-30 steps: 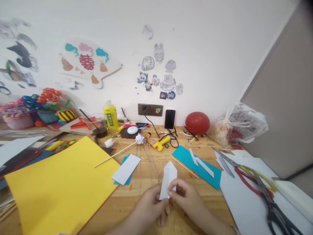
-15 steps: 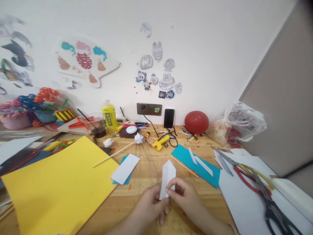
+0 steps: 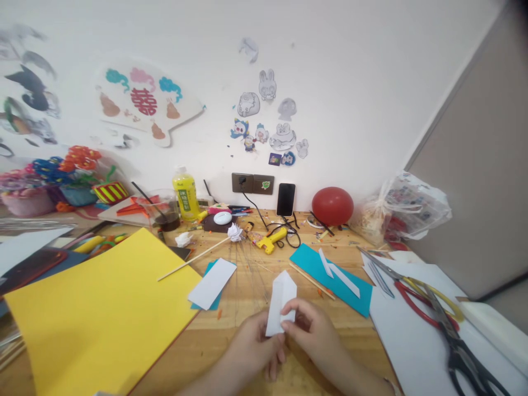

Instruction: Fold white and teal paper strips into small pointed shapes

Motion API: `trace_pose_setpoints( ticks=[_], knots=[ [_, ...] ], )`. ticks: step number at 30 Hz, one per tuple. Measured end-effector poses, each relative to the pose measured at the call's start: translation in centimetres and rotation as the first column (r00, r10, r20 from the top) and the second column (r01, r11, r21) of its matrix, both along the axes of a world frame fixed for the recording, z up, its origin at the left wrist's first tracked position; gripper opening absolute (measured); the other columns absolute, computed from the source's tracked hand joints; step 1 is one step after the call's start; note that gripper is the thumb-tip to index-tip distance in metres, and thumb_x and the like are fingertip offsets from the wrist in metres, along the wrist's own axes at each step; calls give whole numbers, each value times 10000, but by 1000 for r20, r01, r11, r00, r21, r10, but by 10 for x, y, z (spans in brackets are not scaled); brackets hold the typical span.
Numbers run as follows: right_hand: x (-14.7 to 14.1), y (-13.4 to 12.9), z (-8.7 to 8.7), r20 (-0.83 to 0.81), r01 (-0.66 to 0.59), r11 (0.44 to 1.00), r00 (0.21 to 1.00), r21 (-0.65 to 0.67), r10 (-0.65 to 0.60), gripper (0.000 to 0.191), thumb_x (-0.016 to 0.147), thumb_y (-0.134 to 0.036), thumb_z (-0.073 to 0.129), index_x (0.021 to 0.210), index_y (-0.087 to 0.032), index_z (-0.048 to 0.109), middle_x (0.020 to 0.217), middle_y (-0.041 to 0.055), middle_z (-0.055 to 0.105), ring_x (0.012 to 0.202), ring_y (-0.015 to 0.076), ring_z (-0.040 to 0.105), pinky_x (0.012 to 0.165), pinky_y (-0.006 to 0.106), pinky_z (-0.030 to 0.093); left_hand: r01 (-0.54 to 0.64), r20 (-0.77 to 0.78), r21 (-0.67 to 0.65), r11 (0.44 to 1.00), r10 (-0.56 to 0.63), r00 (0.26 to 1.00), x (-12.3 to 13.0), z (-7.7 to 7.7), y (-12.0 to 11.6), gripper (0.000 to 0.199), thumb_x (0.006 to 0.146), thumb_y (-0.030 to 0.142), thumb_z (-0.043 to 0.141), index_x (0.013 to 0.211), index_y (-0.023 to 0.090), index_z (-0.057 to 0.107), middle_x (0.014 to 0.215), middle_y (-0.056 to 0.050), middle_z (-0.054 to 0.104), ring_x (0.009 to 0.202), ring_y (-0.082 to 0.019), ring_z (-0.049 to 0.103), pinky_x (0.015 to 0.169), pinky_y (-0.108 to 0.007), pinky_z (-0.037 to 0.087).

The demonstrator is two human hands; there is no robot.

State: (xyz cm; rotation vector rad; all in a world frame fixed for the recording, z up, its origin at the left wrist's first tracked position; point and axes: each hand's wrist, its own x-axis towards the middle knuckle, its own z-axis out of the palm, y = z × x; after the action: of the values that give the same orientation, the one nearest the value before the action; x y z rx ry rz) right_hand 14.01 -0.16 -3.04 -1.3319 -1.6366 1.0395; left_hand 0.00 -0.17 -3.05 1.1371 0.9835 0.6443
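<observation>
A folded white paper [image 3: 280, 297] with a pointed top and a crease down its length is held upright above the table. My left hand [image 3: 258, 344] grips its lower left edge, fingers curled behind it. With thumb and forefinger, my right hand [image 3: 309, 330] pinches the paper's lower right side. To the left lies a white paper rectangle [image 3: 214, 283] on top of a teal piece. On the right, a teal paper strip [image 3: 346, 291] carries two narrow white strips, with a thin wooden stick [image 3: 311, 280] along its near edge.
Yellow sheet [image 3: 103, 313] covers the left side. A stick with a white paper flower [image 3: 235, 232] crosses its corner. Behind are a yellow glue gun [image 3: 270, 240], a phone [image 3: 285, 199], a red balloon [image 3: 332, 206] and a drink bottle [image 3: 186, 195]. Scissors [image 3: 449, 324] lie on white sheets at right.
The folded paper has turned and opened out slightly, its left part showing wider. Both hands keep their hold in nearly the same place. The view has shifted a little.
</observation>
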Motion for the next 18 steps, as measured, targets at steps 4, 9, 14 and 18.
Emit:
trace_pose_setpoints(
  ticks=[4,9,14,18],
  knots=[
    [1,0,-1,21,6,1000,1000,20,-6,115,635,-148,520,736,-186,559,597,-35,499,570,126,462,517,211,357,6,10,16,1000,-6,1000,0,-3,0,372,605,478,541,761,164,416,468,70,537,286,-61,447,305,-176,323],
    [1,0,-1,32,-1,1000,999,19,1,108,647,-159,516,742,-187,561,648,-20,542,616,140,492,564,228,374,17,-10,7,1000,-17,1000,-1,-4,-1,398,608,528,518,756,174,409,452,69,533,287,-72,446,303,-182,310],
    [-1,-2,1,55,14,1000,998,23,-15,100,648,-151,514,729,-185,562,610,-34,513,579,129,464,533,218,350,22,-17,-12,1000,-22,1000,-1,-2,-1,422,594,551,516,748,171,417,439,62,540,277,-71,431,303,-182,303],
    [-1,-1,1,44,20,1000,999,17,-21,70,638,-136,528,683,-189,533,559,-55,465,549,113,443,499,201,325,11,-10,-27,1000,-11,1000,-1,1,-1,439,578,543,529,777,165,423,408,72,523,266,-75,427,294,-176,285]
  ],
)
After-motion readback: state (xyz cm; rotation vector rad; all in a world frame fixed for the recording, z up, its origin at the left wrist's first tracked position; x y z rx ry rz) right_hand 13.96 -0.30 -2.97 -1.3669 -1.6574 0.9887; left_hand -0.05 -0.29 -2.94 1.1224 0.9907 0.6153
